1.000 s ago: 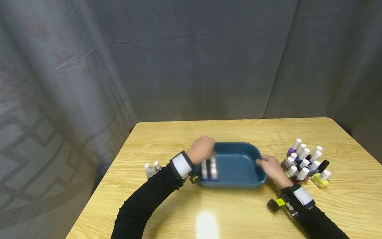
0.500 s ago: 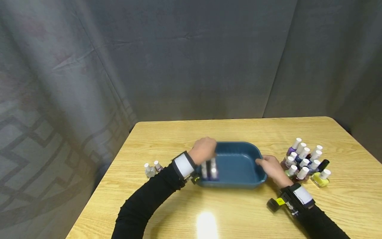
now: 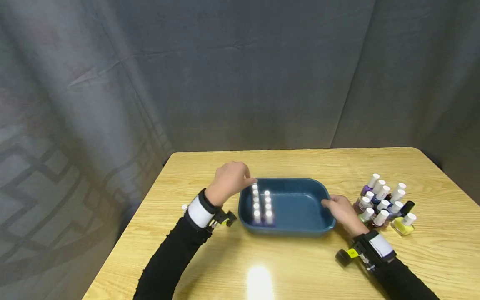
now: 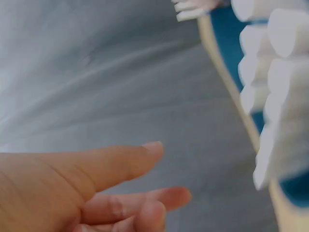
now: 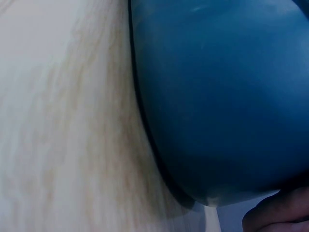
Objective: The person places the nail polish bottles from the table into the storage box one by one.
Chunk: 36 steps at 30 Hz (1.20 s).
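Blue tray [image 3: 296, 208] on desk [image 3: 300, 266], bottles [image 3: 268, 214] in two rows inside | left hand [image 3: 229, 180] empty, fingers loosely parted; right hand [image 3: 340, 211] grips tray | likely mid-filling; next probably calls for fetching more bottles

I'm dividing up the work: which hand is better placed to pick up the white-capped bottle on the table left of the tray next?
Likely the left hand: it looks empty and is nearer the white-capped bottle, while the right hand grips the right end of the tray.
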{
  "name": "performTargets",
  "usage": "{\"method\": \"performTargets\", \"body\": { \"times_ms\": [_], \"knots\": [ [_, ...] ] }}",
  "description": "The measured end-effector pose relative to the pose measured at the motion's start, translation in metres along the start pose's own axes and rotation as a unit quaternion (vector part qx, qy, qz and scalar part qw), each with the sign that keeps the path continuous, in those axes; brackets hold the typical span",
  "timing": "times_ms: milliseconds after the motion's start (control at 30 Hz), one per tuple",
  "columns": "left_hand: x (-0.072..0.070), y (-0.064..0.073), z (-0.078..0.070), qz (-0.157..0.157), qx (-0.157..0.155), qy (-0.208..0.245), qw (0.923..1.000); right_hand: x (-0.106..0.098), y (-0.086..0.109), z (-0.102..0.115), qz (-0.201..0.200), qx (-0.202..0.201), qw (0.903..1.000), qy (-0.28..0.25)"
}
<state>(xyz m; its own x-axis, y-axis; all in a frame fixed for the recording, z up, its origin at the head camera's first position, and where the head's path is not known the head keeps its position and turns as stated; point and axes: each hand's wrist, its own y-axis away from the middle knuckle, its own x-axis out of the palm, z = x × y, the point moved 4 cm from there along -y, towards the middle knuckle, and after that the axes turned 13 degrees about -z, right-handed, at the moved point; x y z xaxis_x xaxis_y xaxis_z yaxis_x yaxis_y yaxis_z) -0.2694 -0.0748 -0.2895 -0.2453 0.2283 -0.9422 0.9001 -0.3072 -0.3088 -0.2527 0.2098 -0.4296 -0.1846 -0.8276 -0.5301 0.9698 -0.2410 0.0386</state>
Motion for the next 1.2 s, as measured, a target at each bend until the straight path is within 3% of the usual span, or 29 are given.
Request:
{"method": "performTargets", "body": {
  "times_ms": [133,233,433,667,733,933,1200],
  "knots": [
    [-0.021,0.017,0.031,-0.027,-0.038,-0.006,0.9989,-0.003,0.000,0.001,-0.004,-0.002,1.0000,0.006],
    [-0.025,0.029,0.052,-0.034,-0.053,-0.015,0.9979,-0.006,0.000,0.001,-0.010,-0.005,0.9998,0.015],
    [-0.017,0.052,0.085,-0.020,-0.102,-0.054,0.9931,-0.008,-0.003,-0.002,-0.011,-0.003,0.9997,0.020],
    [-0.003,0.072,0.121,0.018,-0.195,-0.089,0.9765,-0.005,-0.003,-0.003,-0.010,0.000,0.9999,0.013],
    [0.001,0.076,0.128,0.027,-0.205,-0.095,0.9738,-0.004,-0.003,-0.003,-0.009,0.001,0.9999,0.013],
    [0.012,0.083,0.137,0.064,-0.197,-0.105,0.9728,-0.003,-0.002,-0.001,-0.007,-0.005,0.9999,0.011],
    [0.018,0.082,0.142,0.065,-0.205,-0.099,0.9716,-0.001,-0.001,0.000,-0.008,-0.001,1.0000,0.004]
  ]
}}
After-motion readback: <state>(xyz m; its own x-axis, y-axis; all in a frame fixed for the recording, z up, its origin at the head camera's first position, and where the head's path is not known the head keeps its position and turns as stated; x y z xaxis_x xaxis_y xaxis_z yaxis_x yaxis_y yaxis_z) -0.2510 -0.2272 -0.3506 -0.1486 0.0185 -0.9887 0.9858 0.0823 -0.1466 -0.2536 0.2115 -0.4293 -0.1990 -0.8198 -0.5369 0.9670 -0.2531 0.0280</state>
